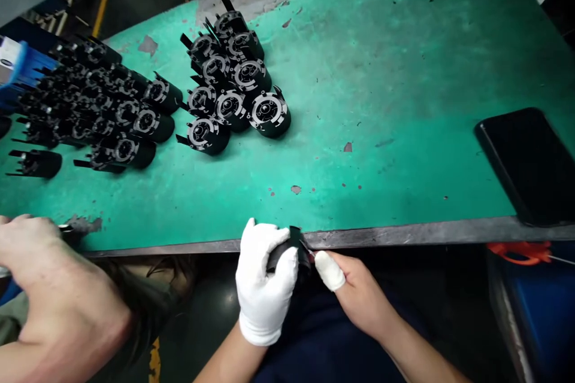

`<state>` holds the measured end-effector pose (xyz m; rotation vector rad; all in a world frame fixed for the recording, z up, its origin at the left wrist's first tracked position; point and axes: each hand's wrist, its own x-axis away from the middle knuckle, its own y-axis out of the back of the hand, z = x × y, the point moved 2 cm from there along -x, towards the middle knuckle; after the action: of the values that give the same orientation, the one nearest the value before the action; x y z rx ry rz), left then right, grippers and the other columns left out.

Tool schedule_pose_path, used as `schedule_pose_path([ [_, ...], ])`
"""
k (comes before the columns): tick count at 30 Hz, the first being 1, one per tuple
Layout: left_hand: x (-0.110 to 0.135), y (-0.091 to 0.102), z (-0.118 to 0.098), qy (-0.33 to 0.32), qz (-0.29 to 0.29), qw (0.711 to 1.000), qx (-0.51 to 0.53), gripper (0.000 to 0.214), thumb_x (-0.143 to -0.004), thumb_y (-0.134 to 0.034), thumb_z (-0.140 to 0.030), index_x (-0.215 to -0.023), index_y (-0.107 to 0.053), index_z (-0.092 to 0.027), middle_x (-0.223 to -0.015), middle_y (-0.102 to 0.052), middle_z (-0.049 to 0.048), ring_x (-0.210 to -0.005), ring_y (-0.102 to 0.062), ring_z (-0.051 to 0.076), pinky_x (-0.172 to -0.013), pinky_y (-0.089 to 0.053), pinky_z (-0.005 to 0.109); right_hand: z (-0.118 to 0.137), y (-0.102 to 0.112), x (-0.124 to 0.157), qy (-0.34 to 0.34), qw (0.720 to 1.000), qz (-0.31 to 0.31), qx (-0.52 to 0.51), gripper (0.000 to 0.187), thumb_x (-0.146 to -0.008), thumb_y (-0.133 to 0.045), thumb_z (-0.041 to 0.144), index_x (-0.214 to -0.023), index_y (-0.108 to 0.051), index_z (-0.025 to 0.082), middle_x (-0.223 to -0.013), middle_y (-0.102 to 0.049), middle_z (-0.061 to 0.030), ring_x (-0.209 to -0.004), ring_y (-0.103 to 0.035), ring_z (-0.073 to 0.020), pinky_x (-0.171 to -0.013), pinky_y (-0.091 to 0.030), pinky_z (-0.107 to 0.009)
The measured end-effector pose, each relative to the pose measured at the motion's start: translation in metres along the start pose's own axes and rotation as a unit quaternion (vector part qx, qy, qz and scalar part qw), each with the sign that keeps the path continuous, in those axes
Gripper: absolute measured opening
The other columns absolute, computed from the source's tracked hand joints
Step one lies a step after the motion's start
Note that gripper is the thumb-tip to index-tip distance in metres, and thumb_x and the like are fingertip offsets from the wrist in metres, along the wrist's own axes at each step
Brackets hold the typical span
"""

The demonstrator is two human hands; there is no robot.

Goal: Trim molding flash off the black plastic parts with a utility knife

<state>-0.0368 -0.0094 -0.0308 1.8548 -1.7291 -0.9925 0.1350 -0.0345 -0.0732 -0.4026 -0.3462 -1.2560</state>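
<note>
at the table edge (pixel 404 236), left hand (pixel 263 284) grips a black rounded part (pixel 294 239), right hand (pixel 359 290) a slender tool (pixel 311 254).

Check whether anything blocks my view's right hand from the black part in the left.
Only a small slim item, too blurred to name, shows between the right hand and the black part; nothing else visible stands in the way.

Black part (pixel 279 255), white glove (pixel 263 287), green tabletop (pixel 381 102).
</note>
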Motion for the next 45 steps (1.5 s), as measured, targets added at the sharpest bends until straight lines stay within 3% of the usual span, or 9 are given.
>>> schedule_pose_path([
  [9,-0.001,-0.002,0.000,0.004,-0.004,1.000,0.015,0.028,-0.089,-0.065,-0.018,-0.117,-0.065,-0.025,-0.111,-0.068,0.0041,-0.106,-0.066,0.022,-0.120,-0.035,0.064,0.003,-0.003,-0.004,-0.023,1.000,-0.001,-0.001,0.042,-0.101,-0.046,0.048,-0.069,-0.048,0.021,-0.068,-0.040,0.0016,-0.068,-0.036,-0.0157,-0.063,-0.032,-0.030],
  [16,0.004,-0.008,0.008,-0.064,-0.051,0.996,0.020,0.019,-0.092,-0.062,-0.020,-0.110,-0.067,-0.023,-0.108,-0.070,0.0037,-0.102,-0.067,0.020,-0.116,-0.042,0.061,-0.006,-0.008,-0.007,0.040,0.998,-0.051,0.005,0.045,-0.100,-0.048,0.050,-0.070,-0.062,0.019,-0.064,-0.051,0.0012,-0.064,-0.046,-0.0161,-0.060,-0.037,-0.029],
  [19,0.007,-0.007,0.008,-0.065,-0.054,0.996,0.005,0.016,-0.095,-0.060,-0.028,-0.108,-0.067,-0.022,-0.106,-0.071,0.0039,-0.100,-0.068,0.020,-0.115,-0.044,0.061,-0.007,-0.009,0.003,0.084,0.994,-0.075,-0.005,0.044,-0.101,-0.046,0.050,-0.095,-0.074,0.018,-0.073,-0.062,-0.0022,-0.073,-0.057,-0.0195,-0.069,-0.047,-0.030],
  [22,0.016,0.004,-0.006,-0.056,-0.035,0.998,-0.006,0.019,-0.097,-0.060,-0.034,-0.112,-0.066,-0.023,-0.111,-0.071,0.0051,-0.108,-0.067,0.022,-0.116,-0.042,0.061,-0.007,-0.010,0.017,0.128,0.989,-0.068,-0.011,0.050,-0.095,-0.060,0.048,-0.135,-0.064,0.019,-0.081,-0.067,-0.0025,-0.074,-0.061,-0.0184,-0.072,-0.051,-0.030],
  [27,0.032,0.042,-0.042,-0.040,0.014,0.987,0.154,0.069,-0.093,-0.046,-0.072,-0.146,-0.046,-0.028,-0.147,-0.053,0.0144,-0.140,-0.050,0.035,-0.119,-0.040,0.061,0.007,-0.003,0.026,0.198,0.976,-0.062,-0.063,0.039,-0.093,-0.063,0.041,-0.128,-0.071,0.024,-0.110,-0.072,-0.0081,-0.103,-0.067,-0.0237,-0.094,-0.052,-0.035],
  [31,0.030,0.053,-0.049,-0.033,0.103,0.971,0.214,0.103,-0.075,-0.057,-0.085,-0.157,-0.027,-0.031,-0.167,-0.024,0.0158,-0.151,-0.034,0.040,-0.119,-0.040,0.060,0.026,-0.012,0.017,0.160,0.973,0.029,-0.161,0.031,-0.094,-0.063,0.042,-0.114,-0.075,0.021,-0.103,-0.074,-0.0061,-0.095,-0.067,-0.0236,-0.088,-0.053,-0.035],
  [34,0.023,0.046,-0.042,-0.028,0.146,0.975,0.165,0.097,-0.074,-0.069,-0.076,-0.153,-0.036,-0.030,-0.159,-0.038,0.0175,-0.142,-0.048,0.039,-0.116,-0.044,0.060,0.028,-0.025,0.012,0.124,0.975,0.048,-0.178,0.033,-0.092,-0.067,0.046,-0.112,-0.071,0.021,-0.099,-0.072,-0.0045,-0.088,-0.064,-0.0203,-0.083,-0.051,-0.032],
  [40,0.013,0.021,-0.030,-0.031,0.006,0.996,-0.081,0.061,-0.083,-0.077,-0.027,-0.138,-0.051,-0.023,-0.136,-0.051,0.0144,-0.132,-0.053,0.032,-0.113,-0.047,0.056,-0.009,-0.015,0.018,-0.009,0.988,-0.037,-0.147,0.049,-0.102,-0.041,0.060,-0.118,-0.066,0.021,-0.082,-0.060,-0.0004,-0.064,-0.048,-0.0139,-0.060,-0.043,-0.027],
  [45,0.016,0.003,-0.026,-0.042,-0.033,0.989,-0.136,0.057,-0.081,-0.078,-0.020,-0.133,-0.055,-0.020,-0.129,-0.053,0.0137,-0.126,-0.055,0.029,-0.108,-0.052,0.051,-0.007,-0.009,0.011,0.012,0.993,0.041,-0.111,0.045,-0.102,-0.046,0.053,-0.115,-0.074,0.022,-0.091,-0.069,-0.0041,-0.091,-0.062,-0.0223,-0.087,-0.049,-0.034],
])
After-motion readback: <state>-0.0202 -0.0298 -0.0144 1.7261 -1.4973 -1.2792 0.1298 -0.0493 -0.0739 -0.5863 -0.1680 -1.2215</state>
